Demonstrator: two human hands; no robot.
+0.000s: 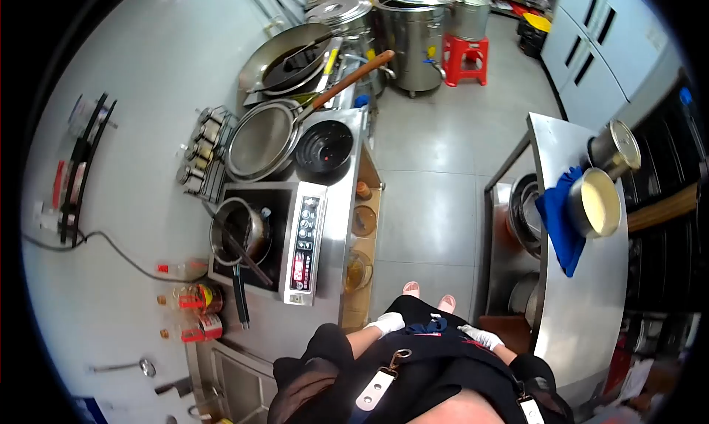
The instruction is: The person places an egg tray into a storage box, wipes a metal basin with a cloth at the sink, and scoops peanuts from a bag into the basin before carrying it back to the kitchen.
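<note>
My left hand (388,323), in a white glove, rests at my waist against the dark apron (443,361). Its fingers are curled together, and whatever they hold, if anything, is hidden. My right hand (483,338), also gloved in white, lies against the apron's other side with its fingers stretched out flat. Between the hands sits a bunched dark blue cloth (430,326) at the apron's front. To the left, a saucepan (240,232) with a utensil in it stands on the induction cooker (301,243). Both hands are apart from the cookware.
A large strainer (260,140) and a black bowl (323,147) lie beyond the cooker. On the right steel table (572,328), a pot of pale yellow contents (597,205) stands by a blue cloth (559,221). Tall steel pots (410,47) and a red stool (465,59) stand ahead.
</note>
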